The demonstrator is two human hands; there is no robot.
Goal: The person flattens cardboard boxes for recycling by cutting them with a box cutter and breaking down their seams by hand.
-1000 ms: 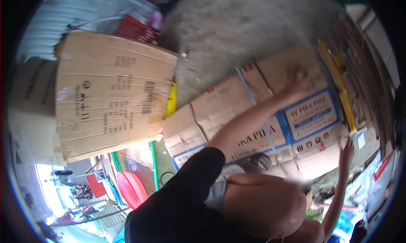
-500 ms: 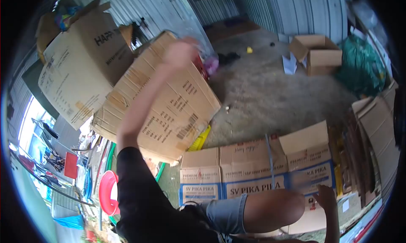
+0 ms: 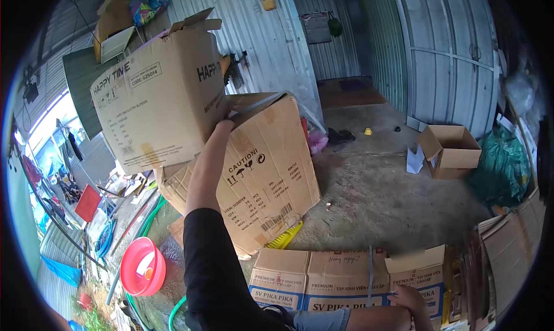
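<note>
My left hand (image 3: 226, 125) reaches up to the gap where the "HAPPY TIME" carton (image 3: 153, 109) meets the tilted scooter carton (image 3: 254, 175). Its fingers disappear behind the cardboard, so their grip is hidden. Low in front of me, my right hand (image 3: 408, 299) is closed beside my knee, with a small thin bluish thing at its fingertips that is too small to name. It is over the flattened "SV PIKA PIKA" cardboard (image 3: 340, 279), to the right of the pale strap (image 3: 370, 273) around that cardboard.
A red basin (image 3: 128, 276) and a green hose (image 3: 151, 218) lie at left. Something yellow and ribbed (image 3: 285, 236) pokes out under the scooter carton. Across the concrete floor (image 3: 375, 187) stand an open box (image 3: 456, 164) and a green bag (image 3: 502, 169). Folded cardboard (image 3: 516, 239) leans at right.
The view has tilted up. My left hand, blurred above the scooter carton before, is now between the two cartons. My right hand has moved left along the flattened cardboard.
</note>
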